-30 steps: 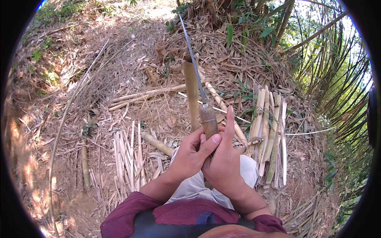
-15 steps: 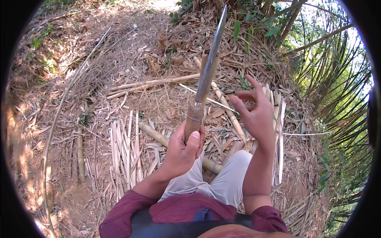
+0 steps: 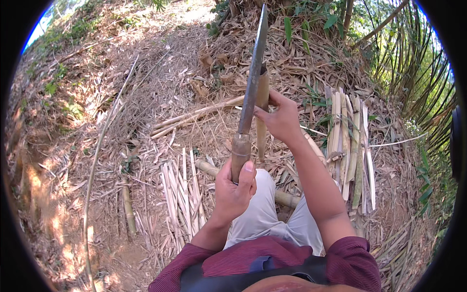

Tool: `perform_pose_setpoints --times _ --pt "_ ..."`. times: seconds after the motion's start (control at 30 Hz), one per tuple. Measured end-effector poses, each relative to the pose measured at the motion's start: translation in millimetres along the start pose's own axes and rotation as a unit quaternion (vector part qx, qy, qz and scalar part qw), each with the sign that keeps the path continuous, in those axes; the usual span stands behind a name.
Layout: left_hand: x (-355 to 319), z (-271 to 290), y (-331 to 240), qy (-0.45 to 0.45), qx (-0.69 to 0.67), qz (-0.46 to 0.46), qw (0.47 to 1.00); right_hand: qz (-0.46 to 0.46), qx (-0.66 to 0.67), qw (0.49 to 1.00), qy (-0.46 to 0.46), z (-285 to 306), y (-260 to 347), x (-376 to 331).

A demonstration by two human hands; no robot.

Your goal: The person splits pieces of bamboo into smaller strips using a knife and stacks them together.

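Observation:
My left hand (image 3: 236,192) is wrapped round the wooden handle of a long knife (image 3: 253,78), which points up and away from me. Its grey blade narrows to a tip near the top of the view. A thin band circles the handle. Just right of the blade, and partly behind it, an upright piece of bamboo (image 3: 261,134) shows a dark hollow upper end and a narrower lower end. My right hand (image 3: 282,117) has closed on its middle, thumb and fingers on either side. Whether the bamboo touches the blade I cannot tell.
Split bamboo strips lie in one pile (image 3: 182,194) to the left and another pile (image 3: 350,146) to the right. A bamboo pole (image 3: 287,198) passes beneath my legs. Longer canes (image 3: 199,114) rest on dry leaves ahead. Bamboo stems (image 3: 418,73) rise at the right.
My right hand has moved left and closed on the bamboo piece, after being raised with open fingers. The bamboo shows more clearly beside the blade. The view has shifted, so the ground appears further right.

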State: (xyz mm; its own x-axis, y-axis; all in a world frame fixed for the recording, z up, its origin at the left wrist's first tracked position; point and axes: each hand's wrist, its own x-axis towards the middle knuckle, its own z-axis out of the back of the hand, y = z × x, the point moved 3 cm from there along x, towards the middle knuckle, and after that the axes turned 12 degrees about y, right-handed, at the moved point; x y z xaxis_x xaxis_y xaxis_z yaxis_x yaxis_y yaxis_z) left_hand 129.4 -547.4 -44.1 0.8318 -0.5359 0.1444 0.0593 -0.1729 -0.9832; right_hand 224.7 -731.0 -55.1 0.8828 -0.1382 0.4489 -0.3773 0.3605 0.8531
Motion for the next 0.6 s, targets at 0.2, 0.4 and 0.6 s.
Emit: perform_pose_setpoints --times 0.2,0.4,0.6 --pt "-7 5 -13 -0.009 0.044 0.005 0.999 -0.011 0.000 1.000 -0.011 -4 0 -4" --pt "-14 3 -42 -0.025 0.059 -0.021 0.998 0.029 -0.009 0.997 -0.070 -11 -6 -10" --pt "-17 14 -67 -0.042 0.150 -0.011 0.988 0.057 -0.094 0.988 -0.106 -18 -1 -10"
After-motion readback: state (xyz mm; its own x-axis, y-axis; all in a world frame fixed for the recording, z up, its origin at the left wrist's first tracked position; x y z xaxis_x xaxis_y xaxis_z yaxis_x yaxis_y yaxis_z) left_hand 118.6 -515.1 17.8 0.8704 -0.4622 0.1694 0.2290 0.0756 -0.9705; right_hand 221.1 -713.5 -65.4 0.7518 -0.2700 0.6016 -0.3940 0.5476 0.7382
